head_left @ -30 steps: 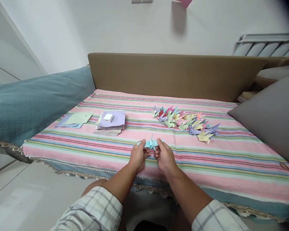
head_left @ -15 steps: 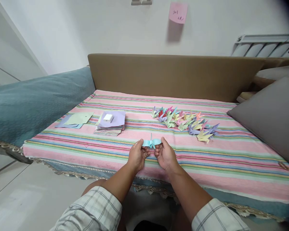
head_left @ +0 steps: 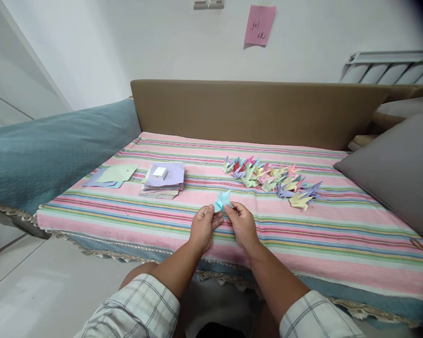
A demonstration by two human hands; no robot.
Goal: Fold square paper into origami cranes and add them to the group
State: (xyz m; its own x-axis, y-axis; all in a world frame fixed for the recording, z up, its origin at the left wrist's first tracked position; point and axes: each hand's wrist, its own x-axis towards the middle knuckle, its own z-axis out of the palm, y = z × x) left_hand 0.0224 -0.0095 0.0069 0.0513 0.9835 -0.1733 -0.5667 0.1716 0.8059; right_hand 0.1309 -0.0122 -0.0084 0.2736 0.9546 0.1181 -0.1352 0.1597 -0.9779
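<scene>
A light-blue folded paper crane (head_left: 223, 200) is held between my two hands, above the near part of the striped cloth (head_left: 144, 217). My left hand (head_left: 202, 228) pinches its left side between thumb and fingers. On the other side, my right hand (head_left: 242, 224) grips it with thumb and fingertips. One wing of the crane points up; its lower part is hidden behind my fingers. Beyond my right hand lies a cluster of folded paper cranes (head_left: 268, 178) in several colours.
Left of centre, a stack of paper squares (head_left: 162, 190) carries a small white block (head_left: 160, 173). Loose green and blue sheets (head_left: 114, 173) lie farther left. A grey pillow (head_left: 395, 164) leans at the right, and a brown backrest (head_left: 246, 112) runs along the back.
The crane has turned in my hands: its wings were stretched out sideways and now one points up. My fingers have moved in closer to its middle.
</scene>
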